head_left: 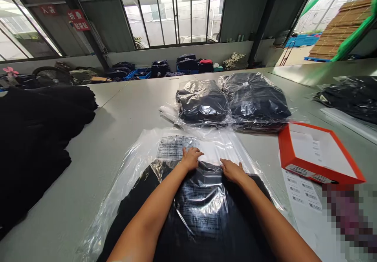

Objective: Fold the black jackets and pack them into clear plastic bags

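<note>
A black folded garment (206,187) lies in front of me under clear plastic with printed text. Beneath and beyond it spreads a clear plastic bag (132,158), also bearing a printed text block. My left hand (192,158) rests on the plastic at the garment's far edge, its thumb and fingers apart. A short way to the right, my right hand (233,171) touches the same far edge, fingers stretched toward the left and thumb apart. Parts of both hands' fingertips are hard to make out against the shiny film.
Two plastic-wrapped stacks of dark garments (203,101) stand beyond the bag. An orange box (322,171) with labels inside sits at right, over label sheets (303,189). A large black cloth pile (38,136) occupies the left side. More bagged clothes (353,97) lie far right on the table (118,115).
</note>
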